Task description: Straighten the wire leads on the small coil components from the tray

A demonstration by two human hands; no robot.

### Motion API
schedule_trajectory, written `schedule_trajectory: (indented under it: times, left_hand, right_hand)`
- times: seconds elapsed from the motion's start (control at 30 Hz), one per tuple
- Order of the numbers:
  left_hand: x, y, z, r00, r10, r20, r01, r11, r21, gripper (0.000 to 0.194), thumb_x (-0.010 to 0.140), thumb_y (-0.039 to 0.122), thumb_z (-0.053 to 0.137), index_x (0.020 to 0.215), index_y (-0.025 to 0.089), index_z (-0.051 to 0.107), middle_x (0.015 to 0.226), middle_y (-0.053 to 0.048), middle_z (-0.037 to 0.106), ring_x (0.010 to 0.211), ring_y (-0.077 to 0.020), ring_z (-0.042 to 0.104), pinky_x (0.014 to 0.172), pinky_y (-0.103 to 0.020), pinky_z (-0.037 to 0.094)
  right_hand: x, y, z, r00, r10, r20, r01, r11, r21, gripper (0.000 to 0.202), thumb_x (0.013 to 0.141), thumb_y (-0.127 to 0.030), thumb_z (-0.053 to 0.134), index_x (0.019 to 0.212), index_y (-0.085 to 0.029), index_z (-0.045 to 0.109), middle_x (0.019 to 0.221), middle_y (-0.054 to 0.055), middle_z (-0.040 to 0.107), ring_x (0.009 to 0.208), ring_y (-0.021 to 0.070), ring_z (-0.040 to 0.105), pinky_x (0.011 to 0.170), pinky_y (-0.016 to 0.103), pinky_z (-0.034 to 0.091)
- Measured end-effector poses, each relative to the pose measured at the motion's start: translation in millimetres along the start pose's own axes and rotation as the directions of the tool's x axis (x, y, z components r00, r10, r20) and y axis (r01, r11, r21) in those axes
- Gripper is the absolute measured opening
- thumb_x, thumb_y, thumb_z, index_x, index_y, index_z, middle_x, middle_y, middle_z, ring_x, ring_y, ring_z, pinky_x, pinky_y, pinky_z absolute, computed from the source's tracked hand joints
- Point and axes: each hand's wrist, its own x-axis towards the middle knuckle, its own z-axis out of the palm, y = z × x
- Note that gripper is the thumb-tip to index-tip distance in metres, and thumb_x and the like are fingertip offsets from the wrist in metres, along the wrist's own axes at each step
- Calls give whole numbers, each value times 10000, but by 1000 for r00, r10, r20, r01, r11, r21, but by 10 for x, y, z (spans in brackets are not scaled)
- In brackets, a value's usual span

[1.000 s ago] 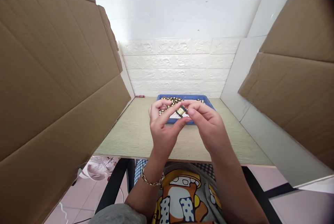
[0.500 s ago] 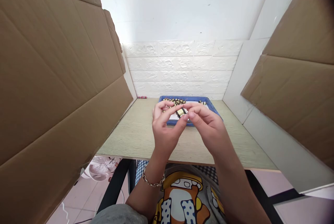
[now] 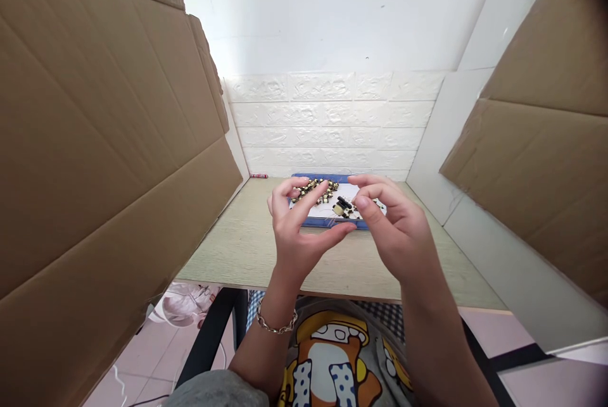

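While a brown cardboard panel [image 3: 109,141] closes off the left side, a red tube [image 3: 259,176] lies at the far left corner of the table [image 3: 237,236]. Next comes the left hand [image 3: 297,230], its grip spread wide between thumb and forefinger, holding nothing. Between the two hands, apart from the left fingertips, a yellow-and-black bobbin coil [image 3: 340,207] is held up over a blue tray [image 3: 313,222], where smaller-looking coils [image 3: 331,188] are heaped at far left. The right hand [image 3: 401,230] has its grip pinched together at the bobbin coil's right end, with the exact contact too small to tell.
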Motion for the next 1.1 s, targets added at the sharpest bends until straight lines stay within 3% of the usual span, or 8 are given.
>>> schedule_trajectory:
  times: [0.13,0.4,0.63,0.87,1.1]
  left_hand:
    - [-43,-15,30,999,-40,-4,40,997,-63,658,536,487,749,1144,303,577,1105,-59,475,1057,-220,457,891,-370,396]
    - [-122,46,101,984,-166,-72,144,961,-236,436,628,332,736,1053,338,638,1037,-41,499,1012,-191,475,866,-348,410]
    - [-112,51,97,983,-130,-126,101,972,-212,450,647,256,733,1073,350,622,1003,-24,495,975,-167,481,825,-322,421]
    - [-85,28,70,990,8,-143,-27,991,-132,361,667,240,721,1013,310,644,993,-12,487,953,-147,484,799,-308,422]
    - [-55,-2,12,995,74,-64,-81,991,-111,301,673,272,715,968,281,655,994,-22,488,939,-154,488,788,-319,419]
  right_hand:
    - [-19,-22,51,999,53,-5,-52,996,71,157,839,-316,502,735,-221,573,1082,25,582,1061,189,517,915,358,396]
    - [-69,-47,134,994,90,66,-100,978,180,171,847,-300,499,716,-213,566,1064,11,574,1066,153,509,929,316,389]
    - [-66,-16,118,992,94,89,-108,978,179,167,848,-301,500,728,-212,576,1070,8,577,1069,145,514,938,308,386]
    - [-66,19,67,993,55,106,-65,993,96,158,852,-308,493,749,-219,574,1092,13,572,1081,155,510,921,329,398]
    - [-42,-21,-57,993,-97,70,111,967,-230,103,844,-274,502,767,-238,560,1143,9,558,1118,191,489,956,428,344]
